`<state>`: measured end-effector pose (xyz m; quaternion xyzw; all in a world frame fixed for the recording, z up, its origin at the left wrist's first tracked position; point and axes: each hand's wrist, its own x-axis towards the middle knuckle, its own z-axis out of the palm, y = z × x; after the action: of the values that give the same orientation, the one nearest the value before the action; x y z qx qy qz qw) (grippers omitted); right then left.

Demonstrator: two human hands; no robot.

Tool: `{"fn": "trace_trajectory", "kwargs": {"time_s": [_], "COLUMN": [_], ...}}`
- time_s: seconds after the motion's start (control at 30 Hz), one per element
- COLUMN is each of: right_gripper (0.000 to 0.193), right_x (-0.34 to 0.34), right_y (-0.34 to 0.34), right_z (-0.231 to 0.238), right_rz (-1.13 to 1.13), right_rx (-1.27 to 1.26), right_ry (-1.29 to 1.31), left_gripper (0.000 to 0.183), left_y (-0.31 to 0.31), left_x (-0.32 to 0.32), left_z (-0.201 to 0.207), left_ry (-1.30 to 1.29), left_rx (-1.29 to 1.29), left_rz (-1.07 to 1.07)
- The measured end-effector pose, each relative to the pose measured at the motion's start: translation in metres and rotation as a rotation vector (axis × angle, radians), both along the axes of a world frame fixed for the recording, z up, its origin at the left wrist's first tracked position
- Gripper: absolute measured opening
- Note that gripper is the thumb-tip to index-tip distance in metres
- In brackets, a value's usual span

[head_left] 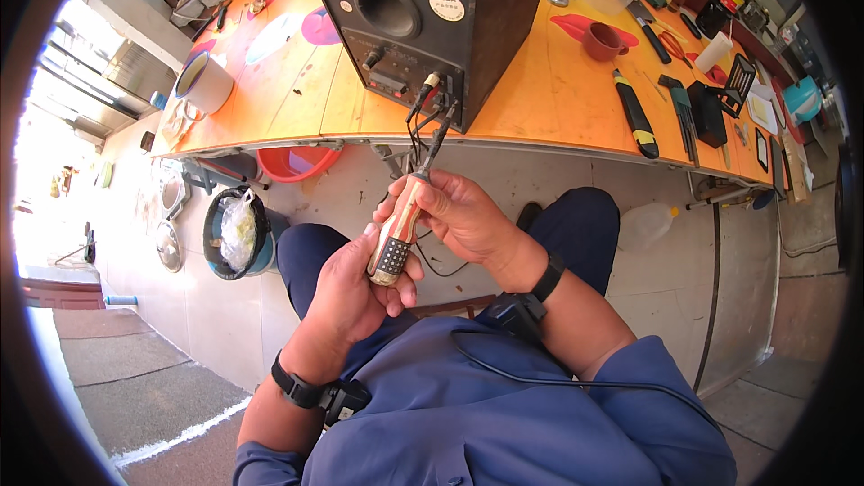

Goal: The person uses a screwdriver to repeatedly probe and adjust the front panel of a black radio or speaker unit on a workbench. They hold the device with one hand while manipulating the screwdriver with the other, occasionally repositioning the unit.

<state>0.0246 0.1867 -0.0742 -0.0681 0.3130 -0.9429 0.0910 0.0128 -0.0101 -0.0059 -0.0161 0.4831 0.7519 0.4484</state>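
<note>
Both my hands grip a thick, rounded handle [393,247] in worn cream and red with a black, white-dotted panel. It is held tilted above my lap, and its narrow end points up at the black speaker box [504,31]. My left hand [346,292] wraps the wide lower end from beneath. My right hand [463,216] pinches the narrow neck between thumb and fingers. Beyond the neck a dark slim part runs toward the speaker's panel; whether it is a shaft or a cable I cannot tell. Black cables [416,117] are plugged into that panel and hang over the table edge.
The orange table [279,108] carries an enamel mug [203,83], a red cup [601,41], a black and yellow utility knife [636,114] and several tools at right. Below stand a red basin [297,165] and a lined bin [236,232]. A black cable [576,383] crosses my shirt.
</note>
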Motion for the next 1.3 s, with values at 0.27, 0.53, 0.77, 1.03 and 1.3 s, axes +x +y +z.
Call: {"fn": "trace_trajectory", "kwargs": {"time_s": [0.27, 0.53, 0.77, 1.03, 1.3], "right_gripper": [0.028, 0.026, 0.027, 0.026, 0.03], "right_x": [-0.003, 0.022, 0.07, 0.082, 0.085], "right_y": [-0.003, 0.031, 0.08, 0.087, 0.095], "right_z": [-0.002, 0.003, -0.023, -0.041, -0.044], "right_rz": [-0.093, -0.059, -0.235, -0.273, -0.228], "right_rx": [0.048, 0.494, 0.546, 0.372, 0.411], "right_ry": [-0.054, -0.064, -0.235, -0.231, -0.211], "left_gripper": [0.043, 0.029, 0.022, 0.02, 0.018], "left_y": [0.004, 0.024, 0.105, 0.13, 0.151], "left_x": [0.006, -0.02, -0.03, -0.043, -0.047], "left_z": [-0.001, -0.007, -0.012, -0.025, -0.022], "left_ry": [0.132, 0.471, 0.829, 1.279, 1.167], "left_rx": [-0.158, -0.55, -0.426, -0.714, -0.753], "left_rz": [0.044, 0.043, 0.237, 0.32, 0.373]}}
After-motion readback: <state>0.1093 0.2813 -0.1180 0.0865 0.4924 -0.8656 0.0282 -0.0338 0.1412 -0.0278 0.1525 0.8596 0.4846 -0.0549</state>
